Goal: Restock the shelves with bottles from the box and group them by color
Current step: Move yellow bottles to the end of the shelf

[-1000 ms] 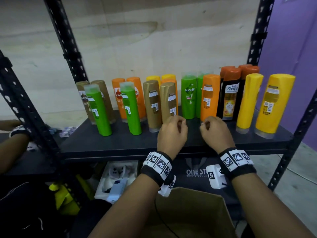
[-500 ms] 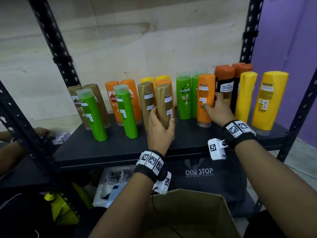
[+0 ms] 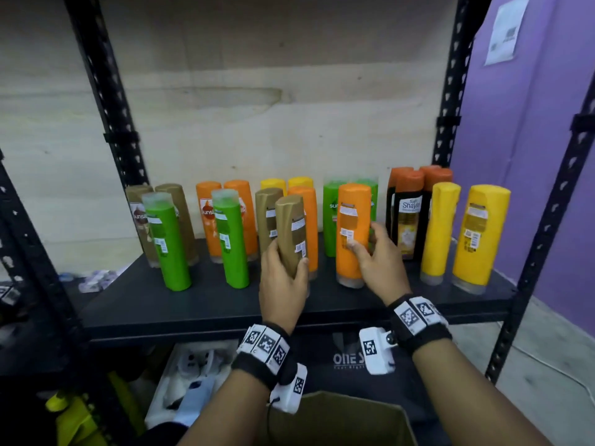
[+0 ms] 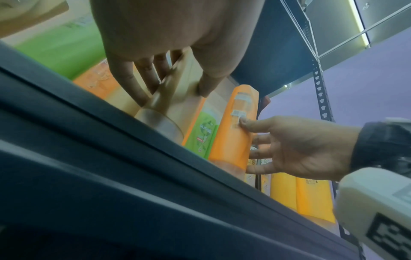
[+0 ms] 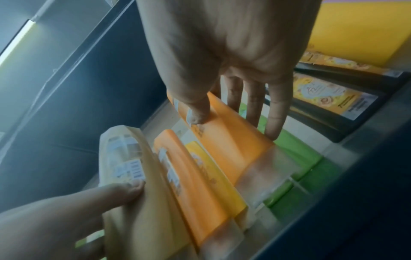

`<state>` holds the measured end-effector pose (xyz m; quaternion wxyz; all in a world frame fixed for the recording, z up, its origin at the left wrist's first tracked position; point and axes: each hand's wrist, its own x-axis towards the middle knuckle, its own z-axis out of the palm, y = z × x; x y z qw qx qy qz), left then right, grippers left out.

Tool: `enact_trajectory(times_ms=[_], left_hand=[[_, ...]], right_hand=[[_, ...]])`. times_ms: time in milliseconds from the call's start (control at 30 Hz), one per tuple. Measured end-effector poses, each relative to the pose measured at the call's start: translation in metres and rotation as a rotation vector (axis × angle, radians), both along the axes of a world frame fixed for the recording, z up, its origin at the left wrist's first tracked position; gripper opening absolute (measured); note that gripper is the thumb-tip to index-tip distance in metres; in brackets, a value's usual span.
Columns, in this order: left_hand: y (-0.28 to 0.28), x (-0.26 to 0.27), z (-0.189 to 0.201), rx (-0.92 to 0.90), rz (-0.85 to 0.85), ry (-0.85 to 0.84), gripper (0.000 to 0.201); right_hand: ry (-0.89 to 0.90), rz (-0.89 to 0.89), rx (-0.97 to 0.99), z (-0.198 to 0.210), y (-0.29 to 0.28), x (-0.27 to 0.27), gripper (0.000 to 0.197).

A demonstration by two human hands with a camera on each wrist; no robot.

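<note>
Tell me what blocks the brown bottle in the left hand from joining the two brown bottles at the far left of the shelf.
The left hand grips the brown bottle. Two green bottles and two orange ones stand along the shelf before the far-left brown pair.

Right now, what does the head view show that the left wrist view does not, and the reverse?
Head view only: the two front green bottles and the cardboard box below.
Left wrist view only: the gold bottle's clear cap from underneath.
Both: the left hand gripping the gold bottle, the right hand holding the orange bottle.
</note>
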<state>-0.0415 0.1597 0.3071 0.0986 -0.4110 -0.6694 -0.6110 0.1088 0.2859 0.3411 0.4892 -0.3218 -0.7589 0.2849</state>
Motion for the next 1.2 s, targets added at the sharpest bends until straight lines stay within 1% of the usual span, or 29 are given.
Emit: enact_trajectory(times_ms=[167,333,433,500,600,667,767,833,900,1067,1200], left_hand=[[-0.016,-0.010,0.001,0.011,0.048,-0.023,0.063],[-0.025,-0.027,0.000,-0.014,0.065,0.016,0.063],[-0.026,-0.036,-0.001,-0.040,0.056,0.047,0.064],[-0.026,-0.040,-0.003,-0.051,0.055,0.068,0.064],[-0.025,-0.043,-0.004,-0.052,0.042,0.060,0.065],[-0.023,-0.045,-0.005,-0.030,0.007,0.037,0.065],[-0.020,-0.046,-0.007,0.007,-0.061,0.008,0.065],[-0.018,-0.045,-0.009,0.020,-0.091,-0.009,0.065],[-0.017,-0.045,-0.012,0.030,-0.127,-0.016,0.066],[-0.014,-0.047,-0.015,0.003,-0.173,-0.044,0.067],[-0.013,-0.049,-0.016,0.010,-0.185,-0.038,0.067]], right_hand=[[0.005,0.119,-0.010,-0.006,-0.031,-0.018,0.052],[0.027,0.155,0.003,-0.011,-0.054,-0.041,0.049],[0.021,0.143,0.027,-0.013,-0.060,-0.053,0.051],[-0.011,0.101,0.051,-0.013,-0.061,-0.060,0.054],[-0.044,0.035,0.063,-0.011,-0.062,-0.067,0.058],[-0.023,0.008,0.056,-0.011,-0.063,-0.071,0.061],[0.001,0.003,0.031,-0.014,-0.064,-0.076,0.072],[-0.037,0.005,0.022,-0.019,-0.064,-0.079,0.078],[-0.068,0.033,0.019,-0.025,-0.064,-0.083,0.079],[-0.105,0.115,-0.199,-0.035,-0.061,-0.094,0.084],[-0.106,0.145,-0.283,-0.039,-0.057,-0.097,0.082]])
